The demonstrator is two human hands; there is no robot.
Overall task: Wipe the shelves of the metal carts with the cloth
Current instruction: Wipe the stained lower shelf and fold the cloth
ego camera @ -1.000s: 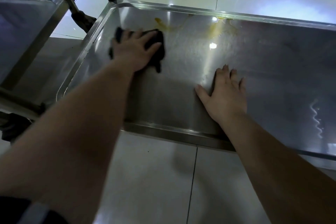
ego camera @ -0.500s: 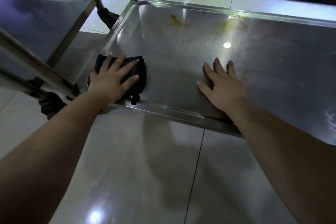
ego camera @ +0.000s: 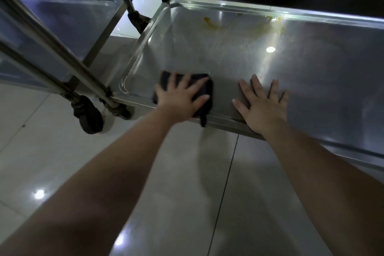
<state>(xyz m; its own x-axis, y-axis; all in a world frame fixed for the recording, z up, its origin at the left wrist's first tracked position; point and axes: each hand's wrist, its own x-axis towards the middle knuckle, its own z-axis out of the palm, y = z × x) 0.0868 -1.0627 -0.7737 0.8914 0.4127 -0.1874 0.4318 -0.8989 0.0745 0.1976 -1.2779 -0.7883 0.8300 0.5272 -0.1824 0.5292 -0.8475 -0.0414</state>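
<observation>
The left hand [ego camera: 181,96] lies flat with spread fingers on the dark cloth [ego camera: 202,89] and presses it on the bottom shelf [ego camera: 311,72], close to its front left corner. A strip of the cloth hangs over the front rim. The right hand [ego camera: 262,103] is beside it, apart from it, palm flat on the bare metal with fingers spread. Yellow stains [ego camera: 211,23] sit near the back rim. A second cart [ego camera: 62,27] stands to the left, and a black wheel [ego camera: 88,115] rests on the tiled floor [ego camera: 187,193].

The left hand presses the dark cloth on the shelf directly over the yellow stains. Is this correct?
Not quite. The head view shows the left hand pressing the dark cloth on the shelf at its near edge; the yellow stains lie uncovered by the far edge.
</observation>
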